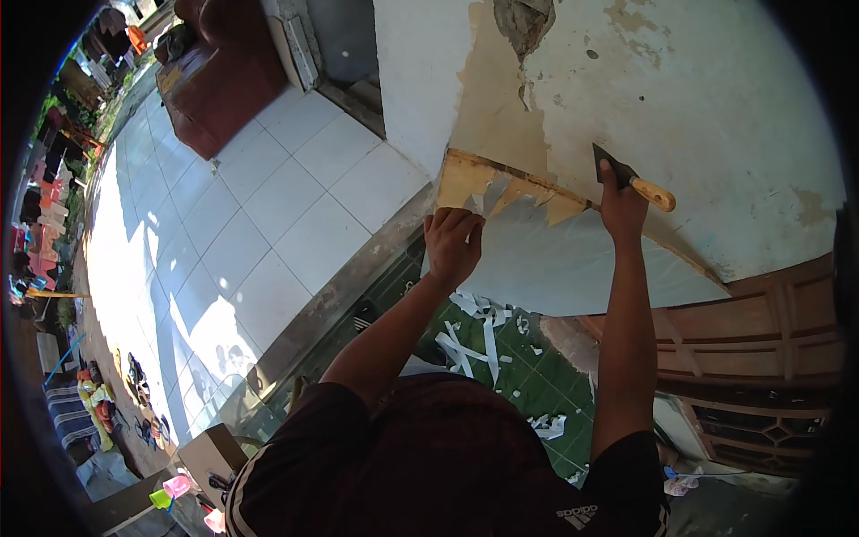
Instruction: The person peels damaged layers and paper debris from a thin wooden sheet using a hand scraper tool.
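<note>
- While the right hand (622, 204) is closed around the wooden handle of a scraper (633, 177), the tool's dark blade lies flat against the wall (716, 98), its tip pointing up and to the left.
- The left hand (453, 242) is curled narrow, fingers pinched on the torn edge of a pale grey covering (573, 259) that hangs loose from the wall.
- The top edge of that covering is ragged, with pointed tan flaps (519, 190) folded along a slanting line between the two hands.
- Above the line the wall is bare: cream plaster with brownish patches and a rough grey hole (523, 20) near the top.
- Torn white strips (474, 331) lie scattered on the green tiled floor (537, 376) below the hands.
- A brown wooden door (761, 340) with panels stands just beside the covering, to the right.
- To the left, a white tiled terrace (233, 215) lies in sunlight, with a reddish-brown sofa (224, 80) at its far end.
- The person wears a dark shirt (447, 465) with white stripes on the sleeve.
</note>
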Action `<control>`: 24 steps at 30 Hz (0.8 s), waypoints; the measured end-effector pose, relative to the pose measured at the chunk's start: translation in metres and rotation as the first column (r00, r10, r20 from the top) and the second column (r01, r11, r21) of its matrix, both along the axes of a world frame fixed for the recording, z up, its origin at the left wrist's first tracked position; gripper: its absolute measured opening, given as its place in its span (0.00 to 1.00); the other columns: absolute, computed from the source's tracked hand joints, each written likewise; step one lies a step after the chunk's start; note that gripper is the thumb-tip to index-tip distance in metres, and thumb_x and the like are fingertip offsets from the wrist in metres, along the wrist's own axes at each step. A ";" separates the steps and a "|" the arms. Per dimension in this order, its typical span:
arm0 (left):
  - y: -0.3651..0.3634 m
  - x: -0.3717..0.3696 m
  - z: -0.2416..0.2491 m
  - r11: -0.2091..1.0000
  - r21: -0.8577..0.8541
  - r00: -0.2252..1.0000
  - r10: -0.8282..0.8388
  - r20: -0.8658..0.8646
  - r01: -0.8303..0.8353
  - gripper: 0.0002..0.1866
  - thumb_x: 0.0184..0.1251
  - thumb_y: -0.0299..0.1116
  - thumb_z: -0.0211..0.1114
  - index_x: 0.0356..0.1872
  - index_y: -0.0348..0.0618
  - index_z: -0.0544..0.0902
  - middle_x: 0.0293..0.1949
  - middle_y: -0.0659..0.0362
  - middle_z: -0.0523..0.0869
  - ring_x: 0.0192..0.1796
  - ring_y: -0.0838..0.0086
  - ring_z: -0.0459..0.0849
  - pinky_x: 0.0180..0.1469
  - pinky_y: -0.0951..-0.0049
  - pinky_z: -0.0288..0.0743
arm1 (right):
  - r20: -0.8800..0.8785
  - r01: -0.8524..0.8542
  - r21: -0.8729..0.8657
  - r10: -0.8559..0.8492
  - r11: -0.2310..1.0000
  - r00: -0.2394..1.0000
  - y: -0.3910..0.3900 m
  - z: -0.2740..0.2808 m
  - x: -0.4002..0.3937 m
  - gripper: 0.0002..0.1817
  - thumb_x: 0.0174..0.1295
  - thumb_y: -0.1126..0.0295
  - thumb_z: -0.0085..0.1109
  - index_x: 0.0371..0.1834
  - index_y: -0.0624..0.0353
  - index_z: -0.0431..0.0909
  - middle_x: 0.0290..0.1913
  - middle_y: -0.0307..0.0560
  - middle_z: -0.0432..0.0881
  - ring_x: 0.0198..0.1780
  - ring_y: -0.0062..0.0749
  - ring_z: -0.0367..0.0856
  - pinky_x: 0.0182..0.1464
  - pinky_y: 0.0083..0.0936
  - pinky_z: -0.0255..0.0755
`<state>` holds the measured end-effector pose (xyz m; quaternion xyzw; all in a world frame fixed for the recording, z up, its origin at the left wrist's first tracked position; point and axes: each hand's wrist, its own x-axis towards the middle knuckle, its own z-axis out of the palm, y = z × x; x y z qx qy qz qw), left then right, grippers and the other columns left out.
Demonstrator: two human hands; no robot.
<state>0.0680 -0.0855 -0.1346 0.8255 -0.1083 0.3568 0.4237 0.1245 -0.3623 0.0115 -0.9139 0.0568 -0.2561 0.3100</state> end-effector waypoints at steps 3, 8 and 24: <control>0.008 -0.006 -0.019 0.999 0.012 0.999 0.032 -0.013 -0.032 0.05 0.59 0.27 0.77 0.34 0.51 0.90 0.37 0.66 0.89 0.48 0.65 0.86 0.50 0.59 0.71 | 0.026 -0.021 -0.028 0.022 0.999 0.999 -0.003 -0.002 0.003 0.28 0.77 0.44 0.63 0.55 0.62 0.87 0.49 0.55 0.92 0.53 0.47 0.90 0.59 0.40 0.78; 0.022 -0.024 -0.029 0.996 0.085 0.995 0.008 -0.098 0.000 0.03 0.60 0.27 0.76 0.33 0.50 0.90 0.37 0.65 0.90 0.48 0.64 0.86 0.53 0.57 0.71 | 0.024 0.005 -0.074 -0.003 0.997 1.000 -0.006 -0.005 0.002 0.29 0.77 0.43 0.62 0.55 0.62 0.87 0.50 0.56 0.91 0.54 0.50 0.90 0.60 0.42 0.78; 0.003 0.017 0.017 0.925 -0.348 0.780 -0.101 -0.617 -0.156 0.19 0.72 0.46 0.74 0.45 0.37 0.93 0.35 0.49 0.93 0.36 0.57 0.91 0.44 0.58 0.83 | -0.036 0.010 -0.188 -0.017 0.982 0.999 -0.010 -0.005 0.011 0.35 0.77 0.38 0.58 0.48 0.68 0.90 0.46 0.59 0.92 0.51 0.55 0.90 0.57 0.44 0.78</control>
